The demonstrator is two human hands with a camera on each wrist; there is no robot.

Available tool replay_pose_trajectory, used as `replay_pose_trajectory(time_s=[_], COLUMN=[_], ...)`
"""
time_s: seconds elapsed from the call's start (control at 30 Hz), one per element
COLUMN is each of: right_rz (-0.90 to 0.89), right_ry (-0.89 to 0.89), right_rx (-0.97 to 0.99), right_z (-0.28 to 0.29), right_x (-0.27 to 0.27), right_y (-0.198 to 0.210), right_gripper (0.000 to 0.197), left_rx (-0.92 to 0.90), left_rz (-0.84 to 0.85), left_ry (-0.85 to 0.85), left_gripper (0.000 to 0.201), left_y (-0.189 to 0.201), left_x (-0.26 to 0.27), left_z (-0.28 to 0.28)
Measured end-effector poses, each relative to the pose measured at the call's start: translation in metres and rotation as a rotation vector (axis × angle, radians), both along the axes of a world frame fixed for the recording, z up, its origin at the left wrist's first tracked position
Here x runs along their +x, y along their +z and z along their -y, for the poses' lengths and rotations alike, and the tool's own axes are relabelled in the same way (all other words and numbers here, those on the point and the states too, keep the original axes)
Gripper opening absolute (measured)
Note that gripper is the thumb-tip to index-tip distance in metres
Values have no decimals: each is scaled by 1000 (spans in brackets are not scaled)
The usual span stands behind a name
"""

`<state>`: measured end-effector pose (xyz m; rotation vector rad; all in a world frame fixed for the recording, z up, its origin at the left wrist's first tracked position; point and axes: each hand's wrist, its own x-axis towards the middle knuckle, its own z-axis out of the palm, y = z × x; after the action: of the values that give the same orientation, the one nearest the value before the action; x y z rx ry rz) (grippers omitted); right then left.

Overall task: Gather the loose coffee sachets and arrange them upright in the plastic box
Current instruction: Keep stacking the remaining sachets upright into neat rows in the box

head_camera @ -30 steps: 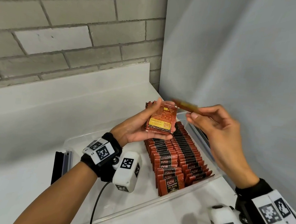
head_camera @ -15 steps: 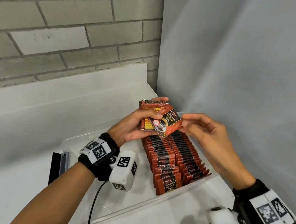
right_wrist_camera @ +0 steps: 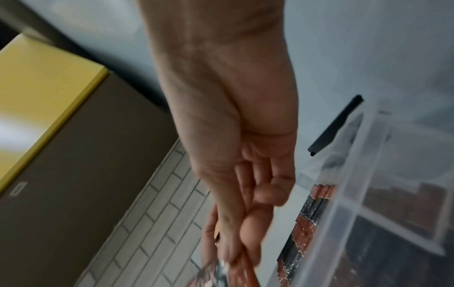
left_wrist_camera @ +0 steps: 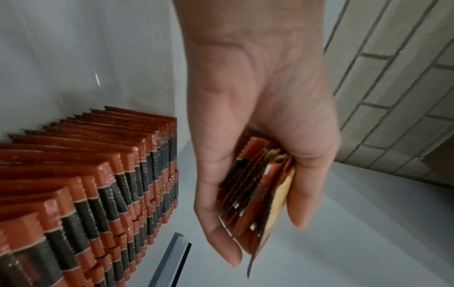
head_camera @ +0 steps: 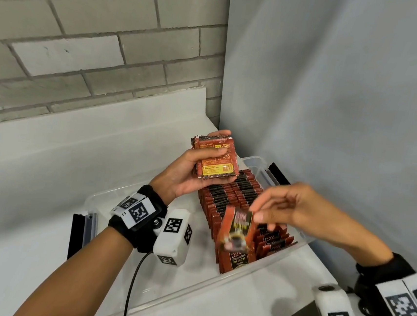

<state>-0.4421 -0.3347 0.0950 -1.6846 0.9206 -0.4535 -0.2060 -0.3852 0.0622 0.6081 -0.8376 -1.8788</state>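
My left hand grips a small stack of red coffee sachets above the far end of the clear plastic box; the stack shows edge-on between thumb and fingers in the left wrist view. My right hand pinches one red sachet by its top edge, blurred, hanging over the near end of the rows. Two rows of upright sachets fill the right part of the box, seen close as red and black edges. The right hand's fingers are curled on the sachet.
The box stands on a white counter in a corner between a brick wall and a grey wall. Black latches sit on the box ends. The box's left half holds no sachets. A yellow-edged surface lies off right.
My right hand has taken one sachet from the stack in my left hand and carried it down toward the near end of the rows. The left hand stays with the stack.
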Motion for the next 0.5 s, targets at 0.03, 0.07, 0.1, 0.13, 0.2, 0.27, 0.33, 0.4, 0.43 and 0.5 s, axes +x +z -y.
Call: replay_pose_trajectory(time_s=[0.03, 0.07, 0.1, 0.13, 0.2, 0.27, 0.33, 0.4, 0.43, 0.5], right_rz=[-85, -163, -229, -278, -346, -388, -421, -457, -470, -484], right_ry=[96, 168, 216, 245, 277, 291, 286, 297, 305, 314], right_rx=[-36, -69, -96, -115, -145, -174, -202, -264, -295, -317], right_z=[-2, -3, -5, -6, -8, -10, -11, -11, -11, -10], right_x=[0, 0, 2, 3, 7, 11, 14, 16, 17, 16], right_y=[1, 0, 0, -2, -6, -11, -14, -16, -17, -18], right_gripper=[13, 11, 10, 9, 9, 10, 10, 10, 10, 9], left_rx=[-1, -2, -3, -4, -6, -4, 0, 1, 5, 13], left_rz=[5, 9, 11, 12, 15, 13, 15, 19, 21, 16], left_ry=[2, 1, -2, -3, -1, 0, 2, 4, 4, 1], left_gripper=[67, 67, 67, 66, 66, 66, 66, 65, 65, 66], left_y=[0, 0, 1, 1, 1, 0, 0, 0, -1, -2], left_x=[0, 0, -1, -1, -1, -1, -1, -1, -1, -1], left_z=[0, 0, 0, -1, -1, -1, -1, -1, 0, 1])
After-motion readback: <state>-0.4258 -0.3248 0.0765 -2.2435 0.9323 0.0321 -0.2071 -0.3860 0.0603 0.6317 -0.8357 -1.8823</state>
